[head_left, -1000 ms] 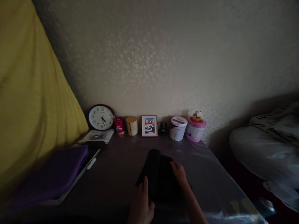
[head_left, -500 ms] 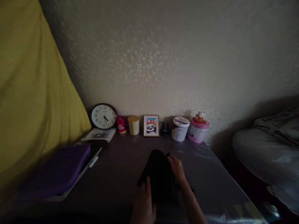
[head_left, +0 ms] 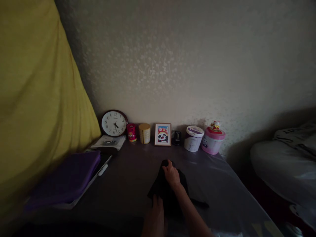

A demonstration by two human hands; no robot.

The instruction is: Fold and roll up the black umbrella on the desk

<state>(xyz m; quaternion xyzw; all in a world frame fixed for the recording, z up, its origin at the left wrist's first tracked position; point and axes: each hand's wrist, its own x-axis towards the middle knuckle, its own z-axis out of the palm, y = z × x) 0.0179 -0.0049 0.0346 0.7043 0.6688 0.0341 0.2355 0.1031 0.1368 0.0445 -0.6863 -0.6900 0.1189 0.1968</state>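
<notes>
A black folded cloth (head_left: 158, 189) lies on the dark table (head_left: 128, 177) in front of me. My right hand (head_left: 171, 174) rests on the cloth's far end, its fingers curled over the fabric. Flat on the near left part of the cloth lies my left hand (head_left: 156, 217), fingers stretched forward. The light is dim and the cloth's edges are hard to make out.
Along the wall stand a round clock (head_left: 114, 123), a red tin (head_left: 131, 132), a yellow tin (head_left: 144, 133), a framed panda picture (head_left: 163, 134), a white tub (head_left: 194, 138) and a pink tub (head_left: 212, 140). A purple folder (head_left: 71, 174) lies at left; a yellow curtain (head_left: 37, 98) hangs beside it.
My right hand has moved left and forward across the cloth to its far end, bunching the fabric narrower. The left hand has stayed at the near end. The view has shifted slightly.
</notes>
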